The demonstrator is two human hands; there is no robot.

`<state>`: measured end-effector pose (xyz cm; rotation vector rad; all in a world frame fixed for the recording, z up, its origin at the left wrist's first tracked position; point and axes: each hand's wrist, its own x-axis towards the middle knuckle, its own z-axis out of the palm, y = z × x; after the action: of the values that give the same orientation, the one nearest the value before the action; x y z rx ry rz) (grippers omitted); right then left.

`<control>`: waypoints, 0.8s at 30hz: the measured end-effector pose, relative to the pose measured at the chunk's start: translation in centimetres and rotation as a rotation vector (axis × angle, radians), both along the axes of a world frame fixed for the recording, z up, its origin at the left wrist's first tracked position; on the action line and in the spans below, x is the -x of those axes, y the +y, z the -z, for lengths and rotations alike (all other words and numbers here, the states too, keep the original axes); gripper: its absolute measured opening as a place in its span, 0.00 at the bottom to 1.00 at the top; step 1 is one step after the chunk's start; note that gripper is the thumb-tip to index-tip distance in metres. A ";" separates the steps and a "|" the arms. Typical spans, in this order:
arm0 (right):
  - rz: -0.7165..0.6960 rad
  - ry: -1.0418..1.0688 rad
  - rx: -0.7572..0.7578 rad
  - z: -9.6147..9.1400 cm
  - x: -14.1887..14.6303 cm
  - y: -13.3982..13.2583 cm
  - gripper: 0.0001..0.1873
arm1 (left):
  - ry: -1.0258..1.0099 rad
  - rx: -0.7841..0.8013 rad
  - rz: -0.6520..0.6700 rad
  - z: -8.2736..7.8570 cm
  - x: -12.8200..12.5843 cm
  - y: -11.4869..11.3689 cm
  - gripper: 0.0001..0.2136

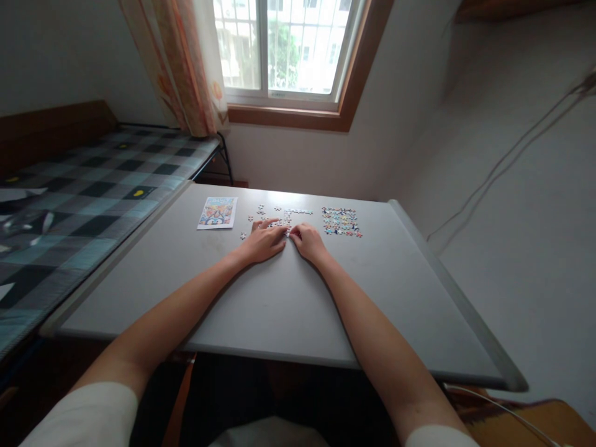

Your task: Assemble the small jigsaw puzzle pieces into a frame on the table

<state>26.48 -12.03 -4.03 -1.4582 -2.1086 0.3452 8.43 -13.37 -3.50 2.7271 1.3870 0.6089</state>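
My left hand [267, 241] lies palm down on the table, fingers spread over loose jigsaw puzzle pieces and partly hiding them. Close beside it, my right hand [308, 241] is closed in a pinch on a small puzzle piece [287, 234] at the lower end of a joined strip. That strip of joined pieces [298, 212] forms a corner, running down toward my hands and off to the right. Several loose pieces [261, 208] are scattered above and left of my left hand. To the right, many pieces [342, 221] lie sorted in close rows.
A printed picture sheet [216, 213] lies at the left back of the grey table [279, 304]. A bed with a checked cover [153, 167] stands along the left side. Behind the table are a window [284, 49] and a curtain [181, 68]. A cable [503, 164] hangs along the right wall.
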 end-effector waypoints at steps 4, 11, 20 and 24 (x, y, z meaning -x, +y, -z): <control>-0.013 -0.035 -0.035 0.0 0.0 -0.2 0.06 | 0.004 0.013 -0.017 0.0 0.0 0.0 0.19; 0.002 -0.026 -0.034 0.1 0.0 0.0 0.07 | 0.031 0.031 -0.017 -0.4 -0.1 -0.2 0.17; -0.003 0.031 -0.019 0.1 -0.1 0.1 0.07 | -0.001 0.003 0.052 -0.2 0.2 -0.2 0.14; -0.002 0.034 -0.023 0.2 -0.2 0.1 0.07 | -0.007 0.011 0.082 -0.2 0.2 -0.1 0.14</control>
<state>26.66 -11.92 -4.19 -1.4273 -2.0811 0.3430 8.23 -13.50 -3.28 2.7541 1.2660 0.6028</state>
